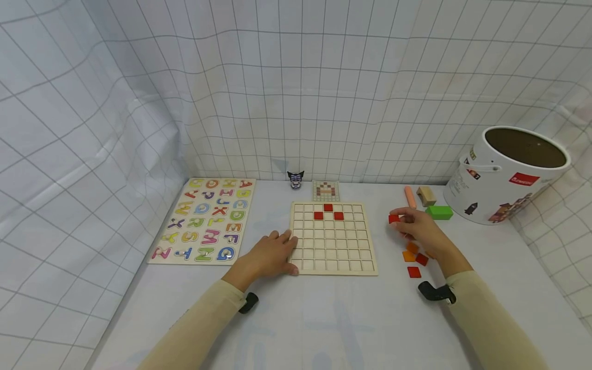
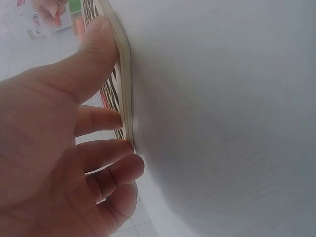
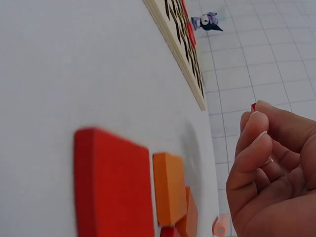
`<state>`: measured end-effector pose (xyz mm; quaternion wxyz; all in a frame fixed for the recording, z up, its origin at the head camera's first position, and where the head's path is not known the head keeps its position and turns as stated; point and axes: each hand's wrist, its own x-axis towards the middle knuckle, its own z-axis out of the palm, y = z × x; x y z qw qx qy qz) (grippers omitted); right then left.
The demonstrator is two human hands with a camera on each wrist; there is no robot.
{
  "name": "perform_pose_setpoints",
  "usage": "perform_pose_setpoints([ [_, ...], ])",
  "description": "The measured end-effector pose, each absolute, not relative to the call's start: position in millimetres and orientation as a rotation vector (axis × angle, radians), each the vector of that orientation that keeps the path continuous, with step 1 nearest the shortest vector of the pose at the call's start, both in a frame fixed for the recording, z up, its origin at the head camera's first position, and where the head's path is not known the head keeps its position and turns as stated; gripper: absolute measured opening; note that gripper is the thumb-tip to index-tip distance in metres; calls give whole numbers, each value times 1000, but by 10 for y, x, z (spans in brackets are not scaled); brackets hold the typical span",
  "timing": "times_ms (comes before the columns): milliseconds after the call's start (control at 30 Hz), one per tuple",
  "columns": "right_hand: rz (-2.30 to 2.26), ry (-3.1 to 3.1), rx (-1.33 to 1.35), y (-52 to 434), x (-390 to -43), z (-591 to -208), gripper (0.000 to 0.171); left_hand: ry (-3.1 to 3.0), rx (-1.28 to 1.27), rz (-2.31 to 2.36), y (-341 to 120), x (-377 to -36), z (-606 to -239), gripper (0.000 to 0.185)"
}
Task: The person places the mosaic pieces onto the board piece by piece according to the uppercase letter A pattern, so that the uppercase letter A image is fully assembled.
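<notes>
One red square tile (image 1: pixel 394 219) was pinched by the right hand (image 1: pixel 422 232), right of the pale wooden grid board (image 1: pixel 332 242), which the left hand (image 1: pixel 272 253) touched, fingers relaxed.

The head camera looks forward and down from the near side, well back, over the wooden grid board (image 1: pixel 333 239). Close behind the left hand (image 2: pixel 49 148), one wrist camera faces far and right, while the other sits low near a red tile (image 3: pixel 118 185), facing far and left; all three share the board.
</notes>
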<state>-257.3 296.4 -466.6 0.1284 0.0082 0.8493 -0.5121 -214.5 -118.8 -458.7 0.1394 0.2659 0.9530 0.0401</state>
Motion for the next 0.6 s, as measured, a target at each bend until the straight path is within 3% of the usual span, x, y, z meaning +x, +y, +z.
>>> perform_pose_setpoints([
  [267,-1581,2374,-103,2643,-2732,-4703,47,2752,759,112,-1189,-2140,-4599,87],
  [600,-1514,2250,-206,2232,-2888,-4757,36,2765,774,114,-1191,-2137,-4594,87],
])
